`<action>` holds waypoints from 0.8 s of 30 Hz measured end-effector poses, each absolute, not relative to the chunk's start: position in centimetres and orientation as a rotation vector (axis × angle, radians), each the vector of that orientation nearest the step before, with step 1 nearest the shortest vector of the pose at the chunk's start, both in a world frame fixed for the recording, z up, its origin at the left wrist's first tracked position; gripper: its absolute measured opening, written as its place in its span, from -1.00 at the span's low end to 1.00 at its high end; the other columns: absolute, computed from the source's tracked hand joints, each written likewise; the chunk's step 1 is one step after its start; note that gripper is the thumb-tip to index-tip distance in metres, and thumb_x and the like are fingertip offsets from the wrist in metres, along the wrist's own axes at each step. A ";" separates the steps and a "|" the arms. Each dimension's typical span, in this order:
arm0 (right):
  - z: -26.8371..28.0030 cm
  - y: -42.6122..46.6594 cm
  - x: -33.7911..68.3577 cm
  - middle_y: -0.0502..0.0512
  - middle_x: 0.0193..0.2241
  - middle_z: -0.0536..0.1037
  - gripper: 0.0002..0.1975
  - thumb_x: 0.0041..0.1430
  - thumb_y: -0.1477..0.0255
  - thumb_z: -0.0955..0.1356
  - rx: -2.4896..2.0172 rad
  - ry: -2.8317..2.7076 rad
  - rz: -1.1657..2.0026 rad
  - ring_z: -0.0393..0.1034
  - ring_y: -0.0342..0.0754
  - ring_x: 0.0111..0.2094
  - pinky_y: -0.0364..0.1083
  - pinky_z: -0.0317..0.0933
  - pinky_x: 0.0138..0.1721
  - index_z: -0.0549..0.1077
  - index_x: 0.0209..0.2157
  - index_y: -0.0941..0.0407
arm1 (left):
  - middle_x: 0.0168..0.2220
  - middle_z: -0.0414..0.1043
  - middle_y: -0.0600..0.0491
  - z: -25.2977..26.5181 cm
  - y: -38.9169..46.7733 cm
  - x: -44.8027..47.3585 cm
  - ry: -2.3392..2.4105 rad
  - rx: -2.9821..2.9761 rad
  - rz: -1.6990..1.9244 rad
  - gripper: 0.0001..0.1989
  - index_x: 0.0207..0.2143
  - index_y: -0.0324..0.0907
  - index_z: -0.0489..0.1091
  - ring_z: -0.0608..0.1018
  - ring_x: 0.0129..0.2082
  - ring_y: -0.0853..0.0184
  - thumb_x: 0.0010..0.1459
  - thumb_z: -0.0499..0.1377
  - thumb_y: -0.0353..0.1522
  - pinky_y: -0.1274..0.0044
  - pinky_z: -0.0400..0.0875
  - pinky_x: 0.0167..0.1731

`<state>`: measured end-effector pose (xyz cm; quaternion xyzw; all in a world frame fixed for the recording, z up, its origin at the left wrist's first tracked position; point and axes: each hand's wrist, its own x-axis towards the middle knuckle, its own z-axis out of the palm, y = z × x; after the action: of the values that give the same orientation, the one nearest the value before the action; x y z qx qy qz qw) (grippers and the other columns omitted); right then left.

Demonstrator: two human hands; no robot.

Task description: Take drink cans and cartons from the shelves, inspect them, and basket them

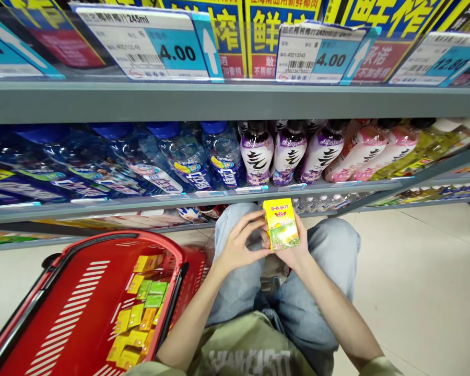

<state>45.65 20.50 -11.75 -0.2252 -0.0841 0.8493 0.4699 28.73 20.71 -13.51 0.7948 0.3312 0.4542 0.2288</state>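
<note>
A small yellow carton point(281, 222) with red lettering and a green field picture is held up over my lap, its front facing me. My right hand point(298, 250) grips it from behind and along its right side. At its left edge and lower left corner, the curved fingers and thumb of my left hand point(241, 243) are on it; some fingertips are hidden behind the carton. To the left stands a red shopping basket point(141, 237) with several small yellow, orange and green cartons point(135, 318) in its right end.
Ahead is a shelf point(219, 102) with price tags and yellow-and-blue packs. Below stand blue-capped bottles point(188, 156), purple-labelled bottles point(257, 156) and pink-labelled bottles point(360, 154). My knees point(335, 245) are close to the lower shelf. Pale floor tiles point(423, 282) show on the right.
</note>
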 end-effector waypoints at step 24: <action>-11.2 20.6 45.4 0.14 -0.37 0.61 -0.55 0.26 0.06 0.28 -0.611 -0.177 1.965 0.50 0.10 -0.36 0.08 0.44 -0.37 0.56 -0.19 0.15 | 0.18 0.34 -0.19 -13.9 20.5 28.8 0.960 2.168 1.186 -0.32 0.23 -0.11 0.22 0.46 0.16 0.09 0.10 0.38 -0.32 0.24 0.49 0.07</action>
<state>45.40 20.57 -11.24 -0.2542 -0.0737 0.8168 0.5125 28.78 20.50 -13.90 0.7934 0.3511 0.4341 0.2427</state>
